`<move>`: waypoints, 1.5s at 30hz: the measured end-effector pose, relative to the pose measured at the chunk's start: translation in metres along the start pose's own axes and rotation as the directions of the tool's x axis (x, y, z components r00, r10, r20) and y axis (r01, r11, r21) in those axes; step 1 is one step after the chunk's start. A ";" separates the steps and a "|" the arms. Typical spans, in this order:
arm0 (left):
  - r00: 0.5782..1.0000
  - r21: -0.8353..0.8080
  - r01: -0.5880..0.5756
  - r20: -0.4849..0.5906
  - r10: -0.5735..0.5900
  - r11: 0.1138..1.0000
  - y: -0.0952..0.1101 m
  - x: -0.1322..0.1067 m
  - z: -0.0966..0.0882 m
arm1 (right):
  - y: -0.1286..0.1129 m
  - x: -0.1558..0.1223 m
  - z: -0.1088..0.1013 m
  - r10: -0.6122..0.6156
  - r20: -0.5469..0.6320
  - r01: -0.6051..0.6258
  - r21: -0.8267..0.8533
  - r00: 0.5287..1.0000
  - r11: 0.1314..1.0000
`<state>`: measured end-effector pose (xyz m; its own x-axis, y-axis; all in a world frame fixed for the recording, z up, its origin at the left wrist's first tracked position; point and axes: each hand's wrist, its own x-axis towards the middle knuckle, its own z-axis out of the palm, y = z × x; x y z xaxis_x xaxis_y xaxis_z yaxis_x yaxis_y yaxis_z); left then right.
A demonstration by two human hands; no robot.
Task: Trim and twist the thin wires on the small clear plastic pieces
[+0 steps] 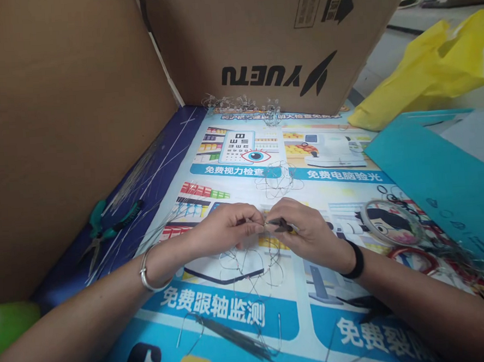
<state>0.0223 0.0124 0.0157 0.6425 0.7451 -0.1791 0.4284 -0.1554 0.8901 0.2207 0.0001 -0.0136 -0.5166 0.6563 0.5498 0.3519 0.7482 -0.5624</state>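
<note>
My left hand (238, 225) is closed in a pinch on a thin bent-wire piece (247, 265), whose loops hang below both hands over the printed sheet. Close beside it, my right hand (300, 232) is wrapped round a small dark-jawed tool (281, 224) that looks like pliers, its tip at the wire near the left fingertips. Most of the tool is hidden in the palm. Beyond the hands lies a second looped wire piece (281, 179). Nearer to me, a bundle of straight grey wires (235, 337) rests on the sheet.
Teal-handled pliers (101, 228) and loose straight wires (133, 179) lie at the left. Cardboard walls (274, 42) enclose the back and left, with several wire pieces (241, 102) along the back. At right are wire spools (392, 223), a teal folder (433, 164) and a yellow bag (420, 77).
</note>
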 end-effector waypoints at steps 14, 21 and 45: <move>0.951 0.304 -0.226 -0.136 0.277 0.926 0.000 0.002 -0.008 | -0.013 0.000 -0.025 0.038 0.201 0.033 -0.340 0.979 0.940; 0.917 0.425 -0.279 -0.149 0.370 0.861 0.000 0.001 -0.010 | -0.014 -0.004 -0.025 0.205 0.349 0.061 -0.620 0.914 0.783; 0.888 0.775 -0.192 -0.125 0.443 0.602 -0.001 0.000 -0.014 | -0.016 -0.006 -0.018 0.255 0.348 0.048 -0.668 0.902 0.742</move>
<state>0.0134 0.0216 0.0207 0.6810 0.6735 0.2876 0.6271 -0.7391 0.2458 0.2326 -0.0142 0.0033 -0.6481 0.7490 0.1378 0.7579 0.6520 0.0215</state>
